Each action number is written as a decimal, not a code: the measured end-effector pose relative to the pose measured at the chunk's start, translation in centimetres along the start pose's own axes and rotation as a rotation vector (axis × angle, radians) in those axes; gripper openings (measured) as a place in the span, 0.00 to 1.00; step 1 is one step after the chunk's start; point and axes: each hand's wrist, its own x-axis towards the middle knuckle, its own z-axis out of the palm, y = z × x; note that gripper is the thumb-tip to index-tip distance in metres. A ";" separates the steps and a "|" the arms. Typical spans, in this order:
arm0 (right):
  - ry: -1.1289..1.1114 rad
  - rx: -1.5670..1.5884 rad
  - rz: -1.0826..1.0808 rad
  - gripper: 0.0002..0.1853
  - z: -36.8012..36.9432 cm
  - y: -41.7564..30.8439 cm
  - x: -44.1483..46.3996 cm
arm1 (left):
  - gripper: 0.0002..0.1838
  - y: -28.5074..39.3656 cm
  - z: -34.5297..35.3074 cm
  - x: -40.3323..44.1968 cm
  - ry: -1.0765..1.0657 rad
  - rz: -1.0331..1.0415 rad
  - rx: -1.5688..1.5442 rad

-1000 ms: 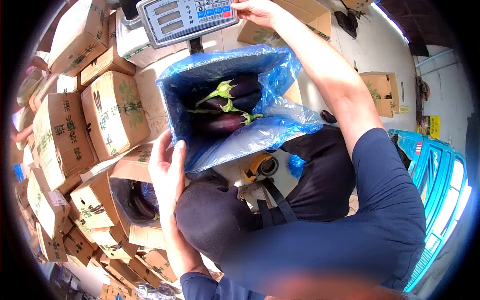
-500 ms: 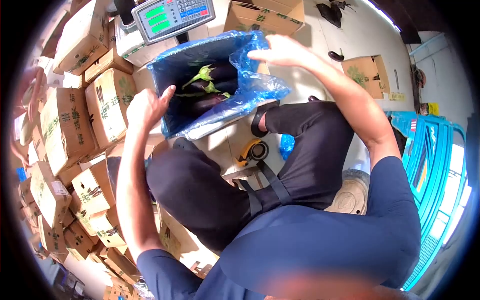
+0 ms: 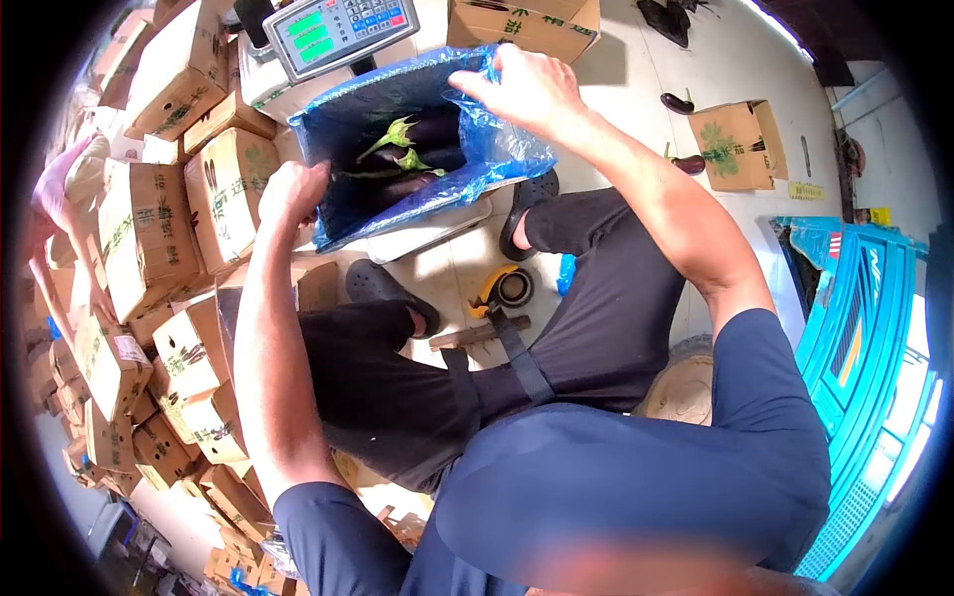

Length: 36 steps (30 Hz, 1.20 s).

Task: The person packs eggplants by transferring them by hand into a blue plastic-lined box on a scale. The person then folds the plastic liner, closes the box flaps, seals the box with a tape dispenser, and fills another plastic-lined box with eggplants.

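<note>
Already, eggplants (image 3: 437, 132) lie inside your blue-lined box (image 3: 397, 68), its top open.
Your left hand (image 3: 293, 194) pinches the left rim, fingers curled; your right hand's (image 3: 532, 91) fingers pinch the far-right liner (image 3: 522, 159).

L hand (image 3: 294, 194) grips L edge of blue bag (image 3: 509, 159), R hand (image 3: 534, 91) its R edge; eggplants (image 3: 434, 131) inside, exact no. hard to tell. Scale display (image 3: 344, 36) lit green just beyond. Tape dispenser (image 3: 494, 289) nr shoes (image 3: 383, 287). Co-worker's arm (image 3: 79, 248) far L, by boxes (image 3: 149, 233).
</note>
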 end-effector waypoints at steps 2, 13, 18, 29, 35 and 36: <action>-0.199 -0.118 -0.089 0.41 -0.4 -2.7 -0.8 | 0.23 0.6 -0.3 -0.8 0.088 0.162 0.286; -0.234 0.006 -0.079 0.15 1.1 1.8 -1.1 | 0.23 -0.6 -1.6 -0.4 -0.042 0.141 0.060; -0.763 0.141 0.203 0.14 -0.5 10.0 -0.3 | 0.26 -0.7 -2.1 0.2 -0.069 -0.009 -0.216; 0.321 -0.058 -0.108 0.16 -1.7 8.3 0.5 | 0.30 0.8 -3.4 -0.7 -0.066 -0.086 -0.288; -0.163 0.268 -0.454 0.18 0.2 -4.7 -4.0 | 0.33 1.0 -3.1 -0.7 -0.028 -0.081 -0.266; -0.234 0.194 -0.563 0.19 2.9 -3.9 -4.7 | 0.33 1.6 -3.6 -1.4 -0.031 -0.074 -0.248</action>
